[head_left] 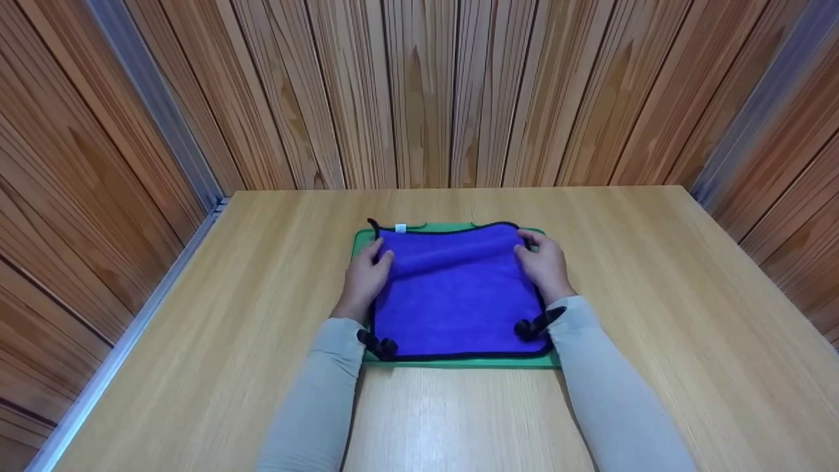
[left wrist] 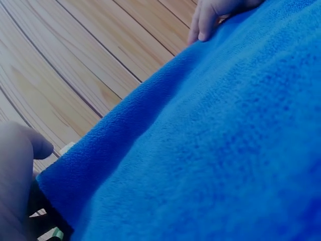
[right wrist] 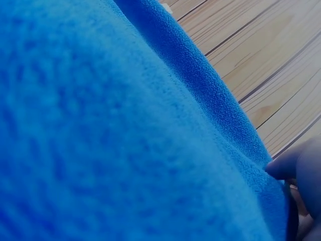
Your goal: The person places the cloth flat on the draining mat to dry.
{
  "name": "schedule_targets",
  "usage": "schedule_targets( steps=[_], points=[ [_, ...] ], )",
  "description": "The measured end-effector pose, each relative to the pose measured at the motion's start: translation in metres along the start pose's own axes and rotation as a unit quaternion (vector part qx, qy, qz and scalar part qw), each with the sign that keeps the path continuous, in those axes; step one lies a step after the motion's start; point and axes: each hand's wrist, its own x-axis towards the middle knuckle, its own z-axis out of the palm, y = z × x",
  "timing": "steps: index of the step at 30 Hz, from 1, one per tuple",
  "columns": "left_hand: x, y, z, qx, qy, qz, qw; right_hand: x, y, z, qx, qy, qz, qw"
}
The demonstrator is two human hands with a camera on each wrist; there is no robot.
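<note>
A blue cloth (head_left: 459,295) with black edging is spread over a green board (head_left: 459,362), whose rim shows around it. My left hand (head_left: 364,275) holds the cloth at its far left side, thumb on top. In the left wrist view the fingers of the left hand (left wrist: 17,170) are partly hidden at the cloth's corner. At the far right side, my right hand (head_left: 545,265) pinches the cloth's edge between thumb and fingers. The right wrist view has that thumb (right wrist: 283,168) against the blue fabric. A shallow crease runs across the cloth between both hands.
A small white tag (head_left: 400,228) and a black loop (head_left: 373,224) stick out at the cloth's far left corner. The board lies on a light wooden table (head_left: 262,295). Wood-plank walls (head_left: 419,92) with metal corner strips stand behind and at both sides.
</note>
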Motion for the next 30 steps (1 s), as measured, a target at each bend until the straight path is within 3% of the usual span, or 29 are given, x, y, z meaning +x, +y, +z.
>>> schedule_targets(
  steps=[10,17,21,26,30],
  points=[
    [0.0,0.005,-0.003,0.057,-0.038,0.002,0.9976,0.001,-0.004,-0.002,0.03,-0.025,0.005,0.9992],
    [0.008,0.012,-0.016,0.093,-0.072,0.042,0.9922,0.008,-0.007,-0.008,0.041,-0.042,0.014,0.9982],
    [0.016,0.011,-0.017,0.136,-0.073,0.058,0.9863,0.011,-0.005,-0.009,0.049,-0.058,0.019,0.997],
    [0.023,0.006,-0.014,0.173,-0.067,0.052,0.9813,0.015,-0.001,-0.008,0.028,-0.069,0.008,0.9972],
    [0.025,0.002,-0.011,0.226,-0.061,0.052,0.9708,0.016,0.0,-0.006,0.0,-0.086,0.003,0.9963]
  ],
)
